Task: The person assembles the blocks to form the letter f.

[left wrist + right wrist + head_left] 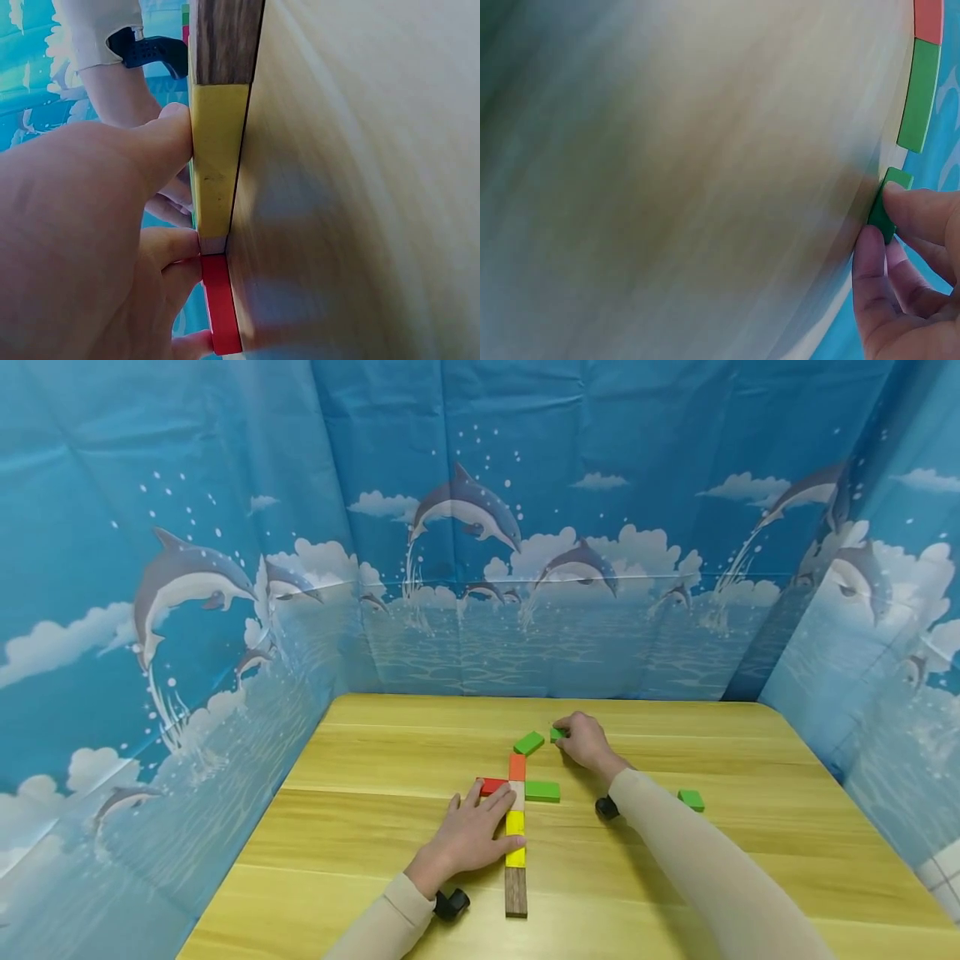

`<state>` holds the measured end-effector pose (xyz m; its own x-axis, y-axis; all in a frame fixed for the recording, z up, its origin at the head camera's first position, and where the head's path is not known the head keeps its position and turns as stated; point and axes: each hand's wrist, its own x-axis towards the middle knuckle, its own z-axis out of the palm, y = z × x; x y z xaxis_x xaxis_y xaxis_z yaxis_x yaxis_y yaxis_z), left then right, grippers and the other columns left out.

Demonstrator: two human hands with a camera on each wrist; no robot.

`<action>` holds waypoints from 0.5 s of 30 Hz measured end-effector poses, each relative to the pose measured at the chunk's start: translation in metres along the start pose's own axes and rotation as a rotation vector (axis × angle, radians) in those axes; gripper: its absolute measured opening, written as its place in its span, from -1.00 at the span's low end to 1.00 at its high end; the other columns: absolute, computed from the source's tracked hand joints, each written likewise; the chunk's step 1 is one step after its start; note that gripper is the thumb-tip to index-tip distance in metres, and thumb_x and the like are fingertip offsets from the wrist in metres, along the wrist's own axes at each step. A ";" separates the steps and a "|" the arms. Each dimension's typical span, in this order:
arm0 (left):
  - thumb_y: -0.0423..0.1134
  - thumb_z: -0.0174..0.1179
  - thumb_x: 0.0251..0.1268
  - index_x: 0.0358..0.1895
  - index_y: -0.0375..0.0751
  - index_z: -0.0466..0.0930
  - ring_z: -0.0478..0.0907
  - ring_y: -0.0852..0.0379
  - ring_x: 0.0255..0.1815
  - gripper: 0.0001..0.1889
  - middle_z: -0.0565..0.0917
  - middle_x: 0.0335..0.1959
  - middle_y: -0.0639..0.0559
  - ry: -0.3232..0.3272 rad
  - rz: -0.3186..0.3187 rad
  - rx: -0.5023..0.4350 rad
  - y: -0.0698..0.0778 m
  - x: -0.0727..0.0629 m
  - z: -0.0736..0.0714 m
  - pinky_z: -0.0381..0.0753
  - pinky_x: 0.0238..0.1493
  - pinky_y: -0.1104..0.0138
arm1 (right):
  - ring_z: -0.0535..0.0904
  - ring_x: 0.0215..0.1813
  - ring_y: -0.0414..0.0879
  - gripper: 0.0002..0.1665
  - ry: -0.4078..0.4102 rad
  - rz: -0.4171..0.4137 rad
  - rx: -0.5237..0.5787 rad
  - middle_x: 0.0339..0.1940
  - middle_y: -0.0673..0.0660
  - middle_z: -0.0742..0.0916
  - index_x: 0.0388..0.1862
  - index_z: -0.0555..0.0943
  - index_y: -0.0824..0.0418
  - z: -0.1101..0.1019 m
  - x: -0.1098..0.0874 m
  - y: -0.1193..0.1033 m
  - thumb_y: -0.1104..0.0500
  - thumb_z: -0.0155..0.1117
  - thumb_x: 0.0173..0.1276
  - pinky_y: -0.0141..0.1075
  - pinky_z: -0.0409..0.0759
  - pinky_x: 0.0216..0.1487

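In the head view, my left hand (471, 837) lies with extended fingers over a column of blocks. Its thumb touches the yellow block (219, 161), and its fingertips rest on the pale block (518, 797) and the red block (491, 787). Farther back, my right hand (587, 742) pinches a small green block (883, 216) between thumb and fingers at the table surface. Left of that, apart from it, a green block (529, 743) lies slanted by the top corner of the orange-red block (517, 767). Another green block (542, 791) extends rightward from the pale one.
A dark brown wood-grain block (516, 893) forms the near end of the column. One loose green block (691, 800) lies to the right, beyond my right forearm. A dolphin-print curtain (480, 635) surrounds the back and sides of the wooden table (337, 860).
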<state>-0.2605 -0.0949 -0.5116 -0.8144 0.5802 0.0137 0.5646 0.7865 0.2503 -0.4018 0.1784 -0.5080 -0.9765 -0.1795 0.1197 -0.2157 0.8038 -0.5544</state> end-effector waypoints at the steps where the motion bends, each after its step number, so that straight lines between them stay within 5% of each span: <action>1: 0.40 -0.07 0.43 0.62 0.06 0.10 -0.09 -0.27 0.61 -0.17 0.08 0.63 0.16 0.001 0.003 0.002 0.000 0.000 0.000 0.04 0.40 -0.34 | 0.58 0.15 0.23 -0.51 0.001 -0.002 -0.004 0.17 0.34 0.66 0.29 0.57 0.38 0.000 0.000 -0.001 0.37 0.32 0.39 0.05 0.61 0.09; 15: 0.38 -0.03 0.43 0.61 0.05 0.14 -0.08 -0.28 0.60 -0.18 0.10 0.63 0.13 0.009 0.005 -0.012 0.001 -0.001 0.001 0.08 0.38 -0.34 | 0.61 0.10 0.18 -0.52 0.014 0.013 0.013 0.14 0.31 0.66 0.27 0.60 0.37 0.006 0.002 -0.007 0.35 0.36 0.37 0.01 0.62 0.07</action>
<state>-0.2593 -0.0944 -0.5122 -0.8127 0.5822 0.0234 0.5670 0.7810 0.2616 -0.4020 0.1689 -0.5088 -0.9791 -0.1609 0.1242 -0.2031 0.7988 -0.5663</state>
